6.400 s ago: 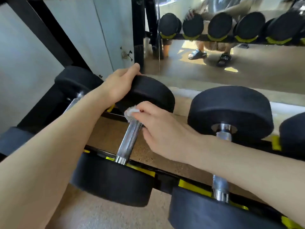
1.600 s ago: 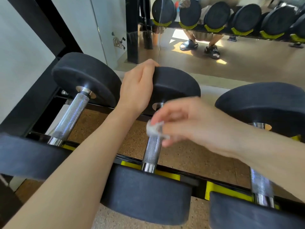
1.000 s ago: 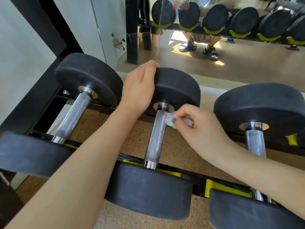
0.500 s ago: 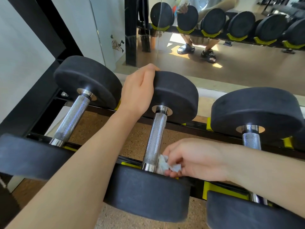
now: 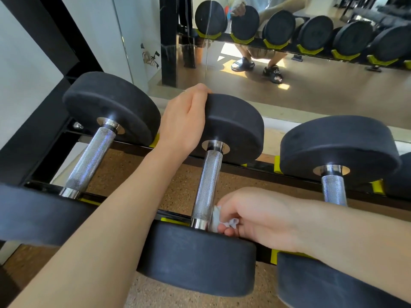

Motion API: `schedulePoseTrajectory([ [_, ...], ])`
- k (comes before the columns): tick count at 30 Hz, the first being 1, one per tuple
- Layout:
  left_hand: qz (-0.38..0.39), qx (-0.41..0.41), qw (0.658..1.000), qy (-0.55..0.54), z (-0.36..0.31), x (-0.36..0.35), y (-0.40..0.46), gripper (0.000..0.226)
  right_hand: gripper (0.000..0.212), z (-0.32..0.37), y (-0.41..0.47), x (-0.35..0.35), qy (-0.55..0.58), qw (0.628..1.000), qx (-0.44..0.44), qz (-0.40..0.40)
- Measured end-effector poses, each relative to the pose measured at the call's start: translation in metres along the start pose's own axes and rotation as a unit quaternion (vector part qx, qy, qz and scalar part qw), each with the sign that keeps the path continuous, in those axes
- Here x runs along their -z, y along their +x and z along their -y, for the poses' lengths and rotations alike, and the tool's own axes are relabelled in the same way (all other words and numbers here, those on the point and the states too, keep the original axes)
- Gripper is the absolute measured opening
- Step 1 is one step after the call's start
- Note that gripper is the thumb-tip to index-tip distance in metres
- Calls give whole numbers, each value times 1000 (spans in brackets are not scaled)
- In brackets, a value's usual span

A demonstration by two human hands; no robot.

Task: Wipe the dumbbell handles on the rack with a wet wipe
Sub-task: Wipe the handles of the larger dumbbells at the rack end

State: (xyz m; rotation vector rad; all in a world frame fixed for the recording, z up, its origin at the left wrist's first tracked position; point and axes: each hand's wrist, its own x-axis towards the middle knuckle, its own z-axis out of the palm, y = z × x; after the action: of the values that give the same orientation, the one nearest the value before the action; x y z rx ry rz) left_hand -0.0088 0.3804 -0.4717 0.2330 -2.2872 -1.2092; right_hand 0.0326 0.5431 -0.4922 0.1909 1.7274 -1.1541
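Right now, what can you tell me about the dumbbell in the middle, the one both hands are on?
The middle dumbbell lies across the rack on its black, rubbery-looking round ends. Between them runs a shiny metal handle with a rough crisscross grip. The left hand holds the far end. The right hand pinches a crumpled white wipe against the handle's near end.

Single head-worn view, close above the rack (image 5: pixel 255 168), angled forward-down, perhaps slightly leftward.
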Motion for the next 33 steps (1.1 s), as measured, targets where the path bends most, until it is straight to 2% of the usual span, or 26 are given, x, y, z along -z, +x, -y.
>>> schedulePoseTrajectory([
  [4,-11,-3,1000,25,3,-2,1,49,29,10,-32,-2,4,1000,15,25],
  [6,-16,-4,1000,17,0,-1,1,45,24,17,-49,-4,-57,993,107,11],
  [7,-15,-2,1000,7,-1,0,0,45,27,18,-54,-3,-156,967,203,-20],
  [8,-15,0,1000,-2,-3,1,0,46,33,20,-57,-4,-275,908,310,-59],
  [9,-14,4,1000,-9,-4,2,-1,48,38,21,-59,-6,-382,834,390,-74],
  [10,-11,6,1000,-15,-4,2,-1,50,42,20,-57,-8,-462,773,428,-74],
  [11,-6,4,1000,-18,-4,3,-1,51,45,19,-53,-8,-507,746,428,-57],
  [12,2,3,1000,-17,-5,3,0,51,45,19,-49,-8,-525,742,416,-33],
  [16,16,14,1000,-15,-6,8,-1,53,41,24,-45,-6,-525,751,400,-3],
  [20,47,21,998,-26,-11,13,-2,55,34,20,-46,4,-528,755,387,-34],
  [22,54,31,998,-31,-13,14,-2,55,34,13,-40,9,-555,761,332,-51],
  [24,56,36,997,-34,-14,13,-2,55,30,3,-32,12,-552,793,254,-48],
  [28,46,50,997,-33,-15,11,-3,57,18,4,-26,4,-439,884,164,2],
  [31,35,70,996,-31,-19,11,-4,56,21,9,-24,-2,-394,914,93,-1],
  [33,32,82,996,-28,-22,11,-4,55,20,9,-28,1,-375,923,91,-8],
])
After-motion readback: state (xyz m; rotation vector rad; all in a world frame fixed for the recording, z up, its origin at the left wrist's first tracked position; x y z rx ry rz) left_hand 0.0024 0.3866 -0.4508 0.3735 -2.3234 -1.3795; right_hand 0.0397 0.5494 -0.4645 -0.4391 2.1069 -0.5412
